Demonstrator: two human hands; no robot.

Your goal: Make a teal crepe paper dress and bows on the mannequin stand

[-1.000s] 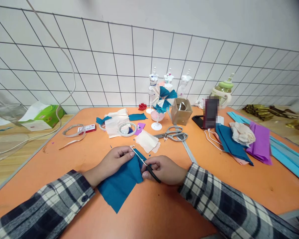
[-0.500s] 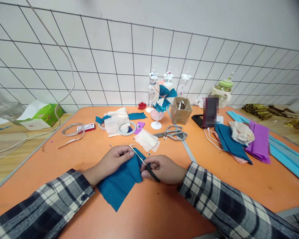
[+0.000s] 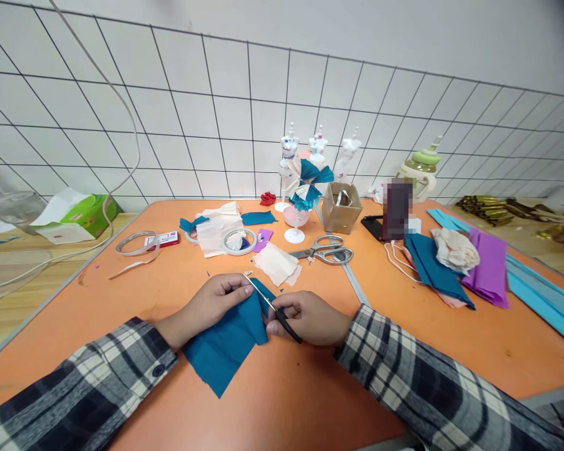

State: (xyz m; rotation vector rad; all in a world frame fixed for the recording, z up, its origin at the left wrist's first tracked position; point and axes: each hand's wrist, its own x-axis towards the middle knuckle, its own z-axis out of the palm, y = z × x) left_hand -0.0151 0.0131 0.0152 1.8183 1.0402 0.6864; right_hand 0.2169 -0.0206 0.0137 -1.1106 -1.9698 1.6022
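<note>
A teal crepe paper sheet (image 3: 225,347) lies on the orange table (image 3: 122,300) in front of me. My left hand (image 3: 211,305) pinches its upper edge, fingers closed on the paper. My right hand (image 3: 307,318) grips small black-handled scissors (image 3: 275,310), whose thin blades point up and left along the paper's top edge toward my left fingertips. Both plaid sleeves rest on the table.
Large silver scissors (image 3: 326,252), cream paper pieces (image 3: 278,264), tape rings (image 3: 238,241), a small cardboard box (image 3: 342,208), white mini mannequins with a teal-and-white paper fan (image 3: 310,181), a phone (image 3: 397,210), and teal, purple and blue paper sheets (image 3: 460,269) lie beyond. A green tissue box (image 3: 82,216) sits left.
Nothing has visibly changed beyond a slight shift of the camera; both hands hold the same pose on the paper and scissors.
</note>
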